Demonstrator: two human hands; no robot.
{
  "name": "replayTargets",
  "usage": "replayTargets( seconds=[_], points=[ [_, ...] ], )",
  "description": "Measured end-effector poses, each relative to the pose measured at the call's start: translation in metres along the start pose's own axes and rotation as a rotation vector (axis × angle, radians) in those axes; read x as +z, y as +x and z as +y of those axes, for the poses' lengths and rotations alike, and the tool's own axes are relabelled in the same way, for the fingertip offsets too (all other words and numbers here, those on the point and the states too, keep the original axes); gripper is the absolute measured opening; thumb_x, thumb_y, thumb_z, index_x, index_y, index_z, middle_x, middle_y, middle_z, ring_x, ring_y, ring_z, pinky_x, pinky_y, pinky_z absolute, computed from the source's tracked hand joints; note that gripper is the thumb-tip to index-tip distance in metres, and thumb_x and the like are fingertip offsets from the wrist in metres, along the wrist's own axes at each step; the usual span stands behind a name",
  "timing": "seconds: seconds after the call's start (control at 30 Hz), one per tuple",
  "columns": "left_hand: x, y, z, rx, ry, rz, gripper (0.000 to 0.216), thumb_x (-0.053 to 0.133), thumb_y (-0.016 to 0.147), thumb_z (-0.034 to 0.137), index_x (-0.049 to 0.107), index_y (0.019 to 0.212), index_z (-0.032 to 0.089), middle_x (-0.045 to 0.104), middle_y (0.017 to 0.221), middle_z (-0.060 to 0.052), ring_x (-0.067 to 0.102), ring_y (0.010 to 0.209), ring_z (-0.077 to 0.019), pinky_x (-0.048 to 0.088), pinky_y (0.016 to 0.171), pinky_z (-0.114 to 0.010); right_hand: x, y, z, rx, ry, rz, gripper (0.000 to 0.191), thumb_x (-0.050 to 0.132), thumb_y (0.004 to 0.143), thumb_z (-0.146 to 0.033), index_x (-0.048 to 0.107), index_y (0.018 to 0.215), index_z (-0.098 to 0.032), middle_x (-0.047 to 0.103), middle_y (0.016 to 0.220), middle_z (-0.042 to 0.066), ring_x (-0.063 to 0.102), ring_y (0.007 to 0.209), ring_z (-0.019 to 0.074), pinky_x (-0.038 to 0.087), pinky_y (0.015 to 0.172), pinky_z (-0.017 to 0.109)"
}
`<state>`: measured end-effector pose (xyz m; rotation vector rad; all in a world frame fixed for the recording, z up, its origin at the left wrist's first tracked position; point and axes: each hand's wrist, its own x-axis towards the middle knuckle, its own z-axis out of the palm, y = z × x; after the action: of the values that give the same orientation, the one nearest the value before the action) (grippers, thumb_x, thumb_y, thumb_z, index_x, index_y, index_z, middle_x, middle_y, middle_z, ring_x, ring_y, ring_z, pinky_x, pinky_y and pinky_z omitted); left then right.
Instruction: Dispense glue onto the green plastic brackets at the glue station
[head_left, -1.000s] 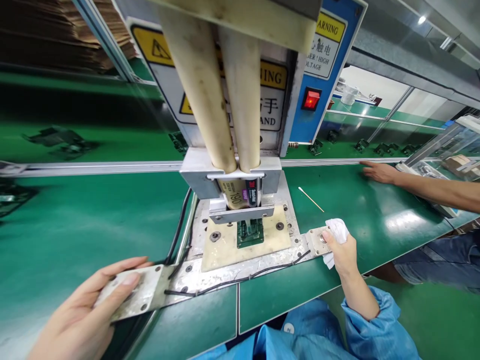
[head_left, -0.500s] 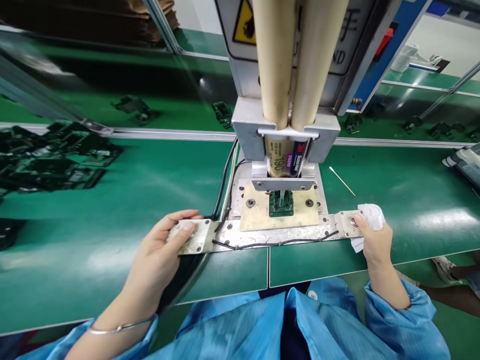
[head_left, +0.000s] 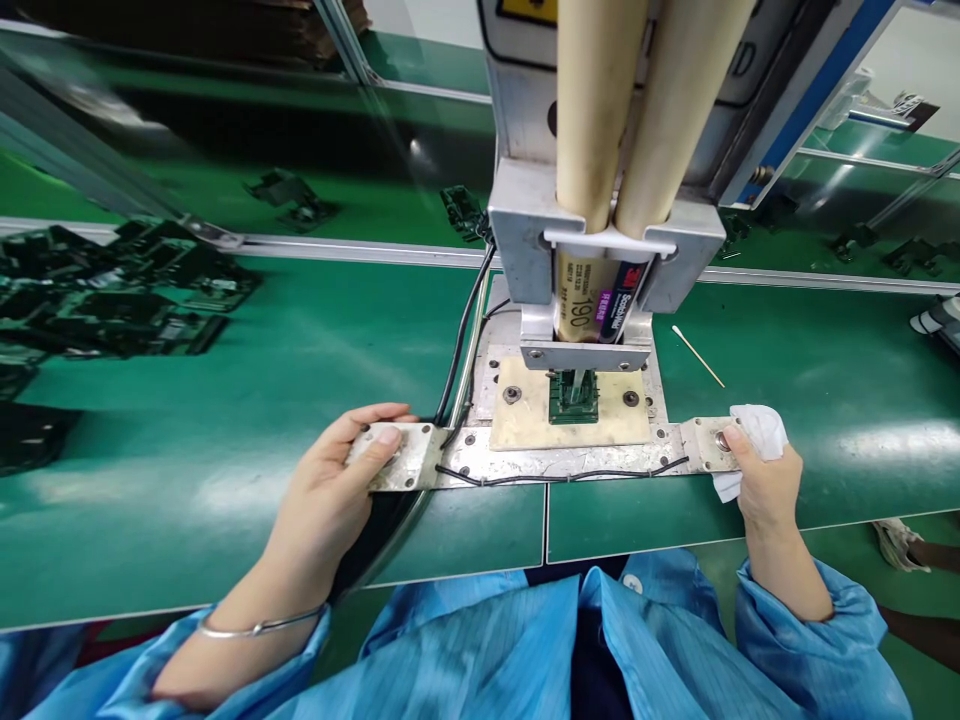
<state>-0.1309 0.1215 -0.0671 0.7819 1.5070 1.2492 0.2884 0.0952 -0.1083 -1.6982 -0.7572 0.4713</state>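
My left hand (head_left: 337,485) lies flat on the left metal tab (head_left: 405,462) of the machine's base plate, thumb pressing a button there. My right hand (head_left: 761,490) is closed round a crumpled white cloth (head_left: 761,430), its thumb on the round button (head_left: 721,440) of the right tab. Between them a small green part (head_left: 574,398) sits in a beige fixture (head_left: 570,415) under a glue cartridge (head_left: 596,300) clamped in a metal bracket, with two cream tubes (head_left: 637,100) rising above.
A thin wooden stick (head_left: 697,356) lies on the green bench right of the machine. Dark parts (head_left: 112,300) are piled at the left. Black cables (head_left: 457,345) run along the plate's left side. More dark parts sit beyond the rail at the back.
The view has swung left and down, so the machine now sits right of centre. Both hands stay on the two tabs. The other person's arm at the right is out of view.
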Motion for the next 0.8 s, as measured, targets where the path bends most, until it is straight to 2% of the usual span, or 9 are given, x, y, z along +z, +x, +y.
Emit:
replayTargets(
  seconds=[0.27,0.8],
  points=[
    [0.0057,-0.0014,0.0042,-0.006,-0.011,0.018,0.049,0.09,0.061,0.043,0.07,0.101,0.02,0.072,0.091,-0.001,0.062,0.073,-0.0114,0.052,0.064,-0.014,-0.0004,-0.0014,-0.0015,0.02,-0.004,-0.02,0.058,0.089,0.056,-0.054,0.076,0.093,-0.012,0.075,0.083,0.01,0.069,0.076,0.0256,0.056,0.064,0.033],
    [0.0025,0.001,-0.0017,-0.002,-0.005,-0.001,0.053,0.09,0.062,0.047,0.069,0.103,0.02,0.071,0.094,-0.002,0.062,0.075,-0.0121,0.052,0.066,-0.015,-0.001,-0.0009,0.0,0.005,0.016,-0.023,0.056,0.09,0.058,-0.052,0.075,0.094,-0.012,0.075,0.085,0.01,0.07,0.077,0.0261,0.057,0.063,0.034]
  ],
)
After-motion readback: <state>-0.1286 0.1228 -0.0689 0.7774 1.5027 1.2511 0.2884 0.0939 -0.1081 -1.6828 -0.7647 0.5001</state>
